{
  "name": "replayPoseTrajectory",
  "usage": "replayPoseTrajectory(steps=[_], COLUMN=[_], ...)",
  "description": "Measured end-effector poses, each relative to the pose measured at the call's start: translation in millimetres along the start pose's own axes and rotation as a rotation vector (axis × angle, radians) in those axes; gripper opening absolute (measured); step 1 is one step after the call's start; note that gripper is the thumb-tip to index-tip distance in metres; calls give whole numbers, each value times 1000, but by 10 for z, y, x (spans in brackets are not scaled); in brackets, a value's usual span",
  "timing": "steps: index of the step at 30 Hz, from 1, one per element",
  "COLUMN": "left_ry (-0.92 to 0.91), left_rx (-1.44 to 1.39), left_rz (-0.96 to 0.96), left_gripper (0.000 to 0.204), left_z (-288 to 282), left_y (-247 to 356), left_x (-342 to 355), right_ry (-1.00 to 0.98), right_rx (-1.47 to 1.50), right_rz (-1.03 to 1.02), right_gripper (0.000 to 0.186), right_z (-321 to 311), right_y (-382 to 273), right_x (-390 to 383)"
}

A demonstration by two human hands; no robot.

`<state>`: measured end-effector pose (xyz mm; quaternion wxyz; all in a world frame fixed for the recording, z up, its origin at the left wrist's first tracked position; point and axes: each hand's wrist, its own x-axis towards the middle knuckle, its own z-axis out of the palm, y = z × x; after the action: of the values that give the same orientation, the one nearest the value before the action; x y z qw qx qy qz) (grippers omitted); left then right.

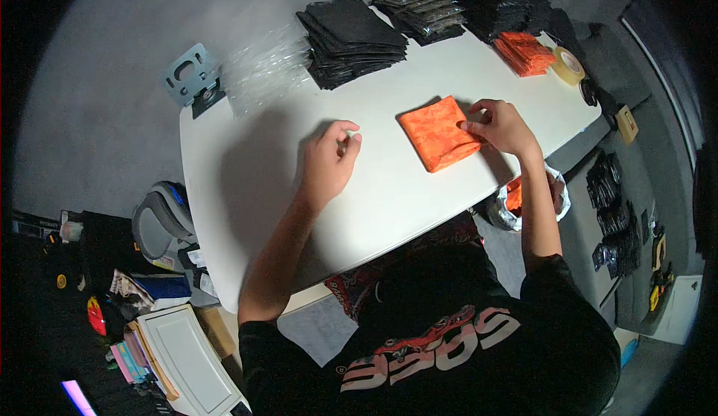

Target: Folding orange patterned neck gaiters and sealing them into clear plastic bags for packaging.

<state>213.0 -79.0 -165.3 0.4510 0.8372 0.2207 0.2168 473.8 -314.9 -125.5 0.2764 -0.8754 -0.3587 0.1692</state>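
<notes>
A folded orange patterned cloth (pixel 437 133) lies flat on the white table, right of the middle. At its right edge is my right hand (pixel 502 128), its thumb tip touching the cloth and its index finger bent, apart from the thumb. The other fingers of that hand are partly hidden. To the left of the cloth, my left hand (pixel 329 160) is held over the table. Its fingers are loosely curled, with a gap between thumb and forefinger, and nothing is in it.
Along the table's far side are clear plastic sleeves (pixel 265 68), a stack of black folded pieces (pixel 351 38), dark wrapped packs (pixel 419 5) and an orange stack (pixel 523 53). A tape roll (pixel 568 66) sits far right. A blue-grey metal stand (pixel 191 76) occupies the left corner. Below the table's edge is a bag (pixel 508 214).
</notes>
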Motion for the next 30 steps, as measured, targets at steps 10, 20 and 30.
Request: replayPoseTrajectory(steps=[10,20,30], left_ry=[-112,-256,-304], left_rx=[276,659,735], left_rz=[524,507,307], left_gripper=[35,57,76], left_z=[751,1048,1228], left_y=[464,538,388], left_x=[162,272,218], right_ry=[30,146,-3], right_rx=[240,263,-204], right_rz=[-91,-298,-828], right_gripper=[39,26,60], right_z=[135,151,584], right_y=[293,173,208], right_x=[-183,-129,180])
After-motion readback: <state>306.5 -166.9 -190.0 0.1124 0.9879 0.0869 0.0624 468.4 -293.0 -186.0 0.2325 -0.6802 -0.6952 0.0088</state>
